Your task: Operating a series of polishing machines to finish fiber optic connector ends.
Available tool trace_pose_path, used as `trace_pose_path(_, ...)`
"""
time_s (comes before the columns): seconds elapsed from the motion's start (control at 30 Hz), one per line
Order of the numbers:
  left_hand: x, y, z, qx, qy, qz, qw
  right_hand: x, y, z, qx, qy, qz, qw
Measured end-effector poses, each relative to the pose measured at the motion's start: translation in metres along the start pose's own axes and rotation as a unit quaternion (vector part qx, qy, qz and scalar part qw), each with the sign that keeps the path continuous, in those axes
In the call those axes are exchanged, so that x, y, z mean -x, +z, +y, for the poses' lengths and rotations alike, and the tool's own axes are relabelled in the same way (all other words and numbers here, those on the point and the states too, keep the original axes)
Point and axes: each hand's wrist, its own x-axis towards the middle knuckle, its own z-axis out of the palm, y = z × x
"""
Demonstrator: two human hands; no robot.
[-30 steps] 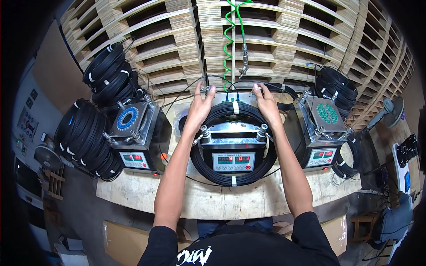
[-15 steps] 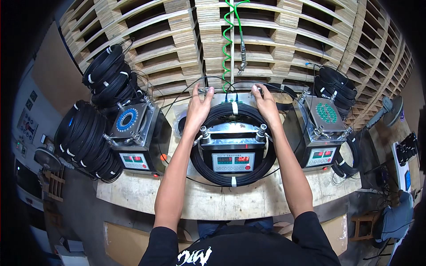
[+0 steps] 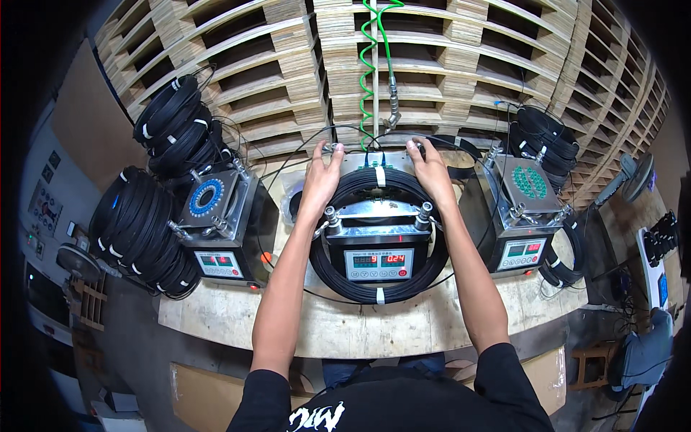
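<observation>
In front of me stands the middle machine, a fibre polisher by its look, with a metal top plate [image 3: 380, 209] and a lit display panel [image 3: 377, 265]. A coil of black cable [image 3: 325, 270] with white ties lies around it and over its top. At the machine's far left corner, my left hand [image 3: 322, 176] has thumb and fingers closed about a small metal knob [image 3: 330, 147]. My right hand [image 3: 431, 171] is closed at the far right corner, where a matching metal knob [image 3: 421, 147] is mostly covered by fingers. Blue-tipped connectors [image 3: 371, 163] show between the hands.
A machine with a blue ring of connectors [image 3: 206, 197] stands left; one with green connectors [image 3: 529, 183] stands right. Cable coils [image 3: 140, 223] pile at the left, more coils [image 3: 547, 144] at the back right. A green air hose [image 3: 366, 72] hangs before the pallets [image 3: 281, 65].
Both hands stay at the far corners, with only a slight shift of the fingers. Readings on the middle display have changed, and the hose's metal end has swung a little.
</observation>
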Motion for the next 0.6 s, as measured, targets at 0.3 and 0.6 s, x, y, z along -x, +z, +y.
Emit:
trace_pose_path(0.3,0.004,-0.002,0.008,0.018,-0.019,-0.019,0.999,0.000,0.000,0.002,-0.002,0.007,0.014,1.000)
trace_pose_path(0.6,-0.001,0.000,-0.002,0.027,-0.015,-0.025,0.999,0.005,-0.003,-0.009,0.034,-0.003,0.012,0.999)
